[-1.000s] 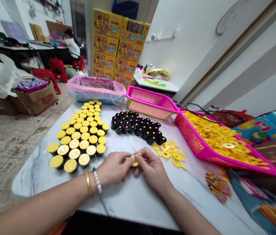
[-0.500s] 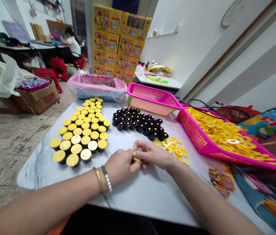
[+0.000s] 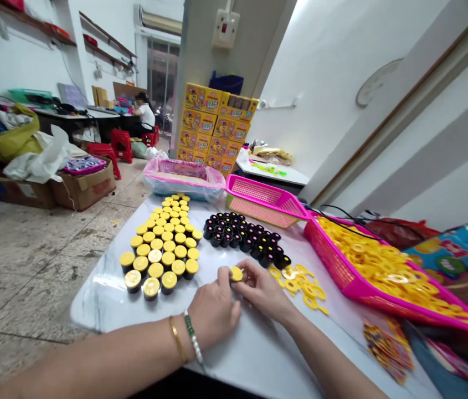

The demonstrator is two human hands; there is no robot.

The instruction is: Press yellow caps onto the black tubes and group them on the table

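Over the front of the marble-look table [image 3: 104,296], a small black cup with a yellow lid [image 3: 236,274] is held between my two hands. My left hand [image 3: 216,310], with bracelets at the wrist, is closed around its side; the cup's body is mostly hidden by fingers. My right hand [image 3: 263,291] pinches it from the other side, fingers at the lid's edge. To the left stand rows of yellow-lidded black cups [image 3: 168,259]. Beyond my hands is a cluster of open black cups [image 3: 247,244] with pink or yellow dots inside. Loose yellow rings [image 3: 310,302] lie right of my right hand.
A pink basket [image 3: 342,277] on the right is heaped with yellow rings. At the back are another pink basket [image 3: 265,194] and a plastic-lined basket [image 3: 163,188]. Printed cards [image 3: 387,346] lie at the right edge. Stacked yellow boxes [image 3: 198,122] and a seated person [image 3: 146,115] are farther off.
The view has tilted up, showing more of the room. My hands have turned so the held cup's yellow lid now faces up in plain sight; before, it was mostly covered by fingers.
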